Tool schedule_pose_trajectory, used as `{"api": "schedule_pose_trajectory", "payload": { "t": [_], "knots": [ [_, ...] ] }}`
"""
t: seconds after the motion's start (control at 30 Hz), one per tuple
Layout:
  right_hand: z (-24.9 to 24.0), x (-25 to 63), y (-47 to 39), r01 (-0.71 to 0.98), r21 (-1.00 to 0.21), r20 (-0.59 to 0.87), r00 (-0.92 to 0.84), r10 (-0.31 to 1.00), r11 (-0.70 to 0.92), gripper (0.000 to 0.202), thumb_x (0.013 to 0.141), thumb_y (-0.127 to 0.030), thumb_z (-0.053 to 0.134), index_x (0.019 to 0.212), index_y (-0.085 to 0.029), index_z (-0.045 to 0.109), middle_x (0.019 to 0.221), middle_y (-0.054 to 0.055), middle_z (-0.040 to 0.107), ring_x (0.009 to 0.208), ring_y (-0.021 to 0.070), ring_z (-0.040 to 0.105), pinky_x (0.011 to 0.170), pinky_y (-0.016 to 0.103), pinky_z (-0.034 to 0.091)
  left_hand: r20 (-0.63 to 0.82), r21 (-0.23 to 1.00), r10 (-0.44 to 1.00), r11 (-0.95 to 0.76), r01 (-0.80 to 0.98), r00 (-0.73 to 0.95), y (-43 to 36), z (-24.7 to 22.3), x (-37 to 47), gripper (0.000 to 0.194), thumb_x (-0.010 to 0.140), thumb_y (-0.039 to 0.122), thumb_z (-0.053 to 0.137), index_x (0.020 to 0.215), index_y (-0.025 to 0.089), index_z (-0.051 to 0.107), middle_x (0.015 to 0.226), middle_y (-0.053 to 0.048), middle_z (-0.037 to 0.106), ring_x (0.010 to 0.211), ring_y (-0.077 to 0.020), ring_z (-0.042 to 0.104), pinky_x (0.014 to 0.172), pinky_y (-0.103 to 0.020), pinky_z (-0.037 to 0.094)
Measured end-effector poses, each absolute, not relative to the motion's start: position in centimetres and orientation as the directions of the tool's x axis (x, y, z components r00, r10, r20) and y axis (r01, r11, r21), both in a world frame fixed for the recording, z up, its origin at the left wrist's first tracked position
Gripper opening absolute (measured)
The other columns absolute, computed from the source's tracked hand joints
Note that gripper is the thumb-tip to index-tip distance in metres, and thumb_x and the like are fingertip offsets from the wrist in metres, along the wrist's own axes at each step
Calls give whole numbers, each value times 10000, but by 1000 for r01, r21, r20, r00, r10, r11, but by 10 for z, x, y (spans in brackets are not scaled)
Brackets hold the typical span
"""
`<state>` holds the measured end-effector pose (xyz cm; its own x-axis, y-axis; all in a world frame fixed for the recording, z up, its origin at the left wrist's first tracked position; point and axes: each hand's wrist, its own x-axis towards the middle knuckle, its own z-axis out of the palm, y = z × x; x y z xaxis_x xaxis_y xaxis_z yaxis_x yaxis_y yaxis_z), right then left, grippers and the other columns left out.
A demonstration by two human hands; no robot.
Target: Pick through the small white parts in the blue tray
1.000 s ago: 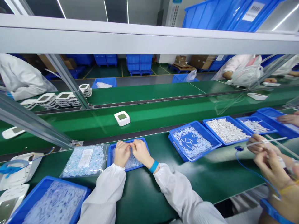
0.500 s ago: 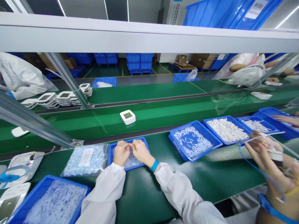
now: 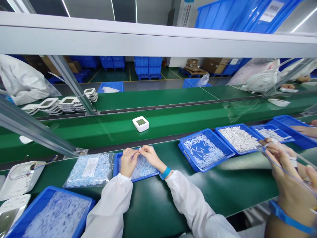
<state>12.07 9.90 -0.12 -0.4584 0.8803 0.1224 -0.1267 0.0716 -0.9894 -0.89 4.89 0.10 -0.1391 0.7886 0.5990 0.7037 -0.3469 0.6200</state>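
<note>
- Green belts [image 3: 178, 119] run roughly from 9 to 3 o'clock, clock directions taken from the wearer's seat, beyond a dark green worktop [image 3: 148, 208].
- At 11 o'clock on that worktop sits a shallow blue tray [image 3: 146, 177] of small pale-blue pieces [image 3: 143, 168], under both hands.
- Left hand [image 3: 128, 162] and right hand [image 3: 150, 156] meet over its far part, fingertips pinched close together; whether a piece is between them I cannot tell.
- Each piece looks very light, thin and perhaps slippery; a fingertip pinch near one end should suit it, pressed gently in case it is brittle.
- As for the tray, it seems stiff and fairly light, best taken by the rim at its 9 and 3 o'clock ends.
- Its long axis appears to lie from 9 towards 3 o'clock, right end tipped slightly away; the loose pieces point in mixed directions.
- Just beside it, towards 10 o'clock, lies a clear bag [image 3: 101, 168] of similar pieces.
- Towards 2 o'clock, a co-worker's hands [image 3: 284, 165] handle a thin wire.
</note>
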Motion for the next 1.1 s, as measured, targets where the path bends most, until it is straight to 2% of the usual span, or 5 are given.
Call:
{"api": "schedule_pose_trajectory", "payload": {
  "t": [0.17,0.37,0.8,1.0,1.1],
  "knots": [
    [-3,123,101,-114,-990,125,-430,894,83,422,779,-527,583,607,-174,425,544,-61,368,505,76,316,492,214,249,586,528,806,-297,796,-87,46,6,-9,178,856,294,539,848,196,688,810,-27,692,829,-186,553,814,-372,373],
    [-8,123,102,-135,-987,141,-420,897,91,345,785,-468,607,665,-167,488,575,-49,418,524,84,357,513,216,282,519,488,850,-207,848,-91,44,5,-11,238,882,270,484,1037,209,654,897,-44,688,878,-198,543,816,-374,350],
    [0,125,100,-93,-982,189,-579,793,166,284,877,-443,496,794,-176,544,688,-6,530,672,129,506,674,251,407,471,484,878,-174,857,-88,39,11,-11,242,887,229,443,746,196,637,756,-22,667,805,-199,526,757,-354,322],
    [1,128,97,22,-965,199,-586,785,262,322,920,-402,437,698,-174,488,678,-7,510,664,123,497,665,242,396,412,450,905,-103,887,-104,41,11,-10,179,883,243,453,915,209,626,900,-25,681,868,-217,530,771,-362,314],
    [1,129,96,53,-958,192,-609,770,281,326,947,-388,388,714,-177,476,688,-6,519,671,120,506,670,237,397,406,425,910,-110,898,-81,41,13,-10,198,890,229,427,813,204,608,813,-23,666,833,-215,525,751,-357,313]
  ]
}}
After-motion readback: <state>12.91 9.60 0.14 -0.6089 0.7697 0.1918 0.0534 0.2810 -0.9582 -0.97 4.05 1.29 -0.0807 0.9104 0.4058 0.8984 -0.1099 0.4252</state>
